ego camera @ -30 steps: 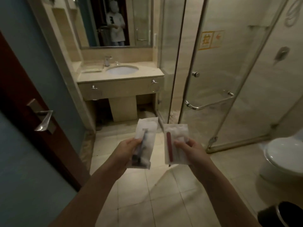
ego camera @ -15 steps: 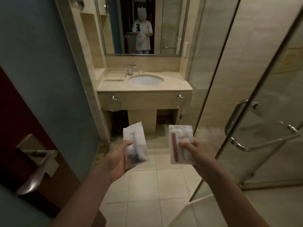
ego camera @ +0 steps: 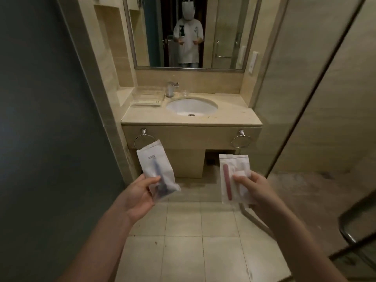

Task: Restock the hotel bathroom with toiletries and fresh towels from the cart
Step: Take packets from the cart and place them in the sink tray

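Note:
My left hand (ego camera: 136,195) pinches a white translucent sachet (ego camera: 155,167) with a dark razor-like item inside, held upright. A second white sachet (ego camera: 232,176) with a red stick inside is pinched by my right hand (ego camera: 256,190). Both packets are raised in front of the beige vanity counter (ego camera: 234,117), which carries a white oval basin (ego camera: 191,106), a chrome tap (ego camera: 172,89) and a clear tray (ego camera: 148,97) at its back left. Two empty chrome towel rings, one (ego camera: 142,140) on the left and one (ego camera: 240,141) on the right, hang on the vanity front.
A mirror (ego camera: 189,31) above the counter reflects a person in a white shirt. A small glass dish (ego camera: 184,92) sits by the tap. A dark teal wall (ego camera: 44,129) runs along the left. The open glass shower door (ego camera: 317,123) and its handle (ego camera: 350,233) stand on the right.
The view has moved forward toward the vanity, which now looks larger and more central. The red door and its handle have left the frame. Both hands still hold their sachets.

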The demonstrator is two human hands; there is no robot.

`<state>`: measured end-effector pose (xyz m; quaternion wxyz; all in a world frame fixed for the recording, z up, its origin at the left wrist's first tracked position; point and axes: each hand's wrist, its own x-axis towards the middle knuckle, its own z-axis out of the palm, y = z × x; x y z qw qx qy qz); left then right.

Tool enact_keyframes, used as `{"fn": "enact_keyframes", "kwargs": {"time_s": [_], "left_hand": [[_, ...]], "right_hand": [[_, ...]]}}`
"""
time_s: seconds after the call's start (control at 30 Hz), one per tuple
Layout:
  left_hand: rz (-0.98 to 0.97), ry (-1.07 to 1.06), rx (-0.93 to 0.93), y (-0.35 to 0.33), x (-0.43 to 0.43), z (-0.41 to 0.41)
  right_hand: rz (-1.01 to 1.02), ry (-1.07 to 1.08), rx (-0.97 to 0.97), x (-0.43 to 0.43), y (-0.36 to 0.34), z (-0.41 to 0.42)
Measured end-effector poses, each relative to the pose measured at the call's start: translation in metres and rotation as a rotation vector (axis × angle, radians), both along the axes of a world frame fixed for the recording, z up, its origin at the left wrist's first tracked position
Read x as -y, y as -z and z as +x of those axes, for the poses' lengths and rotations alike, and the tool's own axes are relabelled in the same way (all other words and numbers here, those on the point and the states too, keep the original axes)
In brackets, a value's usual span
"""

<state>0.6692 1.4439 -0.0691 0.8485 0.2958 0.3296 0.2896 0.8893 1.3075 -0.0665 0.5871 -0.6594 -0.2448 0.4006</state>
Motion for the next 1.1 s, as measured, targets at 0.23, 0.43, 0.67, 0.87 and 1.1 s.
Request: {"fn": "enact_keyframes", "kwargs": {"time_s": [0.23,0.43,0.67,0.87,1.1], "left_hand": [[0.099,-0.001,-0.231,0.016,-0.077,0.079],[0.168,-0.078,-0.24,0.009,-0.144,0.13],[0.134,-0.189,-0.235,0.021,-0.232,0.14],[0.166,-0.197,-0.267,0.026,-0.333,0.141],[0.204,-0.161,-0.318,0.022,-0.462,0.141]], "right_hand": [[-0.011,-0.079,-0.099,-0.113,0.017,0.077],[-0.015,-0.218,-0.166,-0.209,0.026,0.111],[-0.054,-0.308,-0.196,-0.313,0.031,0.137],[-0.032,-0.265,-0.153,-0.415,0.031,0.144],[-0.019,-0.259,-0.149,-0.533,0.02,0.131]]}}
